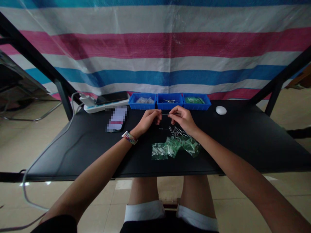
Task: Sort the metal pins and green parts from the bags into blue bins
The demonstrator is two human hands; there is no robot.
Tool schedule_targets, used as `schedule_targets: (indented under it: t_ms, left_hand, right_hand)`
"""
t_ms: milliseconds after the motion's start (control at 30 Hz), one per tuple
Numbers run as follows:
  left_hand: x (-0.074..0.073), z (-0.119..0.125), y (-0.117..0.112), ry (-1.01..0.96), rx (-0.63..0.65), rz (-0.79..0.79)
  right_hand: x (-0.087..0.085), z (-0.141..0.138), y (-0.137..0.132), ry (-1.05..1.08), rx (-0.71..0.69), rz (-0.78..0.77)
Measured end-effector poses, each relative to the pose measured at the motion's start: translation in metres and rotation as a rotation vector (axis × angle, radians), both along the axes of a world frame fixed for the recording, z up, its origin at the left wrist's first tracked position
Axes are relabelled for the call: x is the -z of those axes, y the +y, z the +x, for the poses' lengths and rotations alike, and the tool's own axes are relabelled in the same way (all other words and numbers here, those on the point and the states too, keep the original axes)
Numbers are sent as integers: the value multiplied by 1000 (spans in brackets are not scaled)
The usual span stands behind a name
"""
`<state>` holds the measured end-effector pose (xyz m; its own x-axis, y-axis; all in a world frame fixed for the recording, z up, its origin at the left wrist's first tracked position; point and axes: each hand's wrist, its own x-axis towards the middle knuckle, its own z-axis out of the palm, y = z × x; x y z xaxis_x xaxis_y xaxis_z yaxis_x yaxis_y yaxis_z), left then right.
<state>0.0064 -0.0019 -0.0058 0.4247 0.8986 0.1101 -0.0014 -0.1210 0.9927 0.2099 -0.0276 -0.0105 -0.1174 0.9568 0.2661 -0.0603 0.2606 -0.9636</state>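
Note:
Both hands are raised a little above the black table (243, 145), close together. My left hand (148, 119) and my right hand (182, 118) each pinch an end of a thin metal pin (165, 114) held level between them. Below the right hand lies a loose bunch of similar metal pins (176, 131), and one pin (163, 128) lies apart to its left. In front of them sits a heap of small green plastic bags (173, 147) with small parts inside. My left wrist wears a patterned band (129, 137).
Three blue bins (169, 101) stand in a row at the table's back edge, holding bags and pins. A white power strip (102, 105) with a dark phone on it, a second phone (116, 119), and a white round object (221, 110) also lie there. A striped tarp hangs behind.

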Motion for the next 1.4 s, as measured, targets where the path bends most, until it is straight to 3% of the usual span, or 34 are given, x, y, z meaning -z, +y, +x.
schedule_targets:
  t_ms: [733,833,933,1100,1400]
  left_hand:
    - [-8,-1,-5,25,24,95]
    - [-11,-5,-3,145,39,144]
    - [-12,-14,1,363,41,287]
    - [-12,-20,3,665,187,424]
    - [-13,-15,-4,755,296,579]
  right_hand:
    - [-3,1,-1,-7,-19,-49]
    - [-5,3,5,-15,25,-5]
    - [-10,8,22,-3,167,73]
    - [-12,24,47,-166,325,104]
    - [1,28,34,-304,276,142]
